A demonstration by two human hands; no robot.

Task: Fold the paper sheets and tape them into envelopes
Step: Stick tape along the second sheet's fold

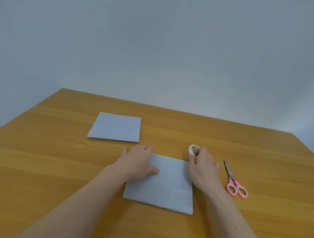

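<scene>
1. The wooden table [56, 167] carries all items; a plain wall stands behind it.
2. 2 folded paper pieces are present. The near folded sheet [168, 186] lies directly before the person, its long axis running roughly away from the viewer, a fold line visible across its lower part. The far folded sheet [115, 127] lies well apart, up and to the left, untouched.
3. The left hand [137, 162] lies flat on the near sheet's upper left corner, fingers spread and extended, thumb pressing the paper; it grips nothing.
4. The right hand [203, 166] sits at the sheet's upper right edge, fingers curled together onto the tape roll [193, 149], which stands just beyond that corner.
5. The pink-handled scissors [235, 182] lie just right of the right hand, blades pointing away, apart from the sheet.
6. Judgement: the deciding relation is tape to right edge. The roll is at the right hand's fingertips, beside the open right side, so the right hand is placed to draw tape while the left pins the sheet.
</scene>
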